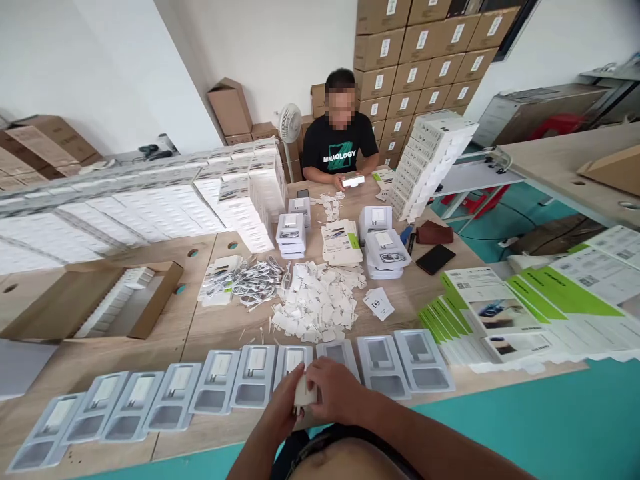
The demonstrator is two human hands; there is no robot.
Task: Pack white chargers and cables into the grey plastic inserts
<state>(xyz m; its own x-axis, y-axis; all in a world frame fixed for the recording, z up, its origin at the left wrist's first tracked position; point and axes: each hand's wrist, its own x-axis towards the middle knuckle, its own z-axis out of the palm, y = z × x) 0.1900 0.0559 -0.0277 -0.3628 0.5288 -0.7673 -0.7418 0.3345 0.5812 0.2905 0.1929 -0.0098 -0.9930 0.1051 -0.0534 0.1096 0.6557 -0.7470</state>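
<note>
Close to my body, a white charger plug (304, 392) is held between my two hands, its metal prongs pointing down. My left hand (286, 403) wraps its left side. The fingers of my right hand (334, 390) grip its right side and upper end. Just beyond lies a row of grey plastic trays along the near table edge. The tray (286, 363) behind my hands bears a white charger, as do the several trays to its left, such as this tray (215, 380). Farther right, a tray (383, 367) shows bare compartments. My forearms partly hide the trays nearest me.
Past the trays lie a heap of small white pieces (317, 300) and coiled white cables (255, 280). An opened carton (150, 300) of white items stands left. Stacked white boxes (150, 200) line the left; printed sleeves (490, 307) lie right. Opposite, a co-worker (340, 143) holds a white box.
</note>
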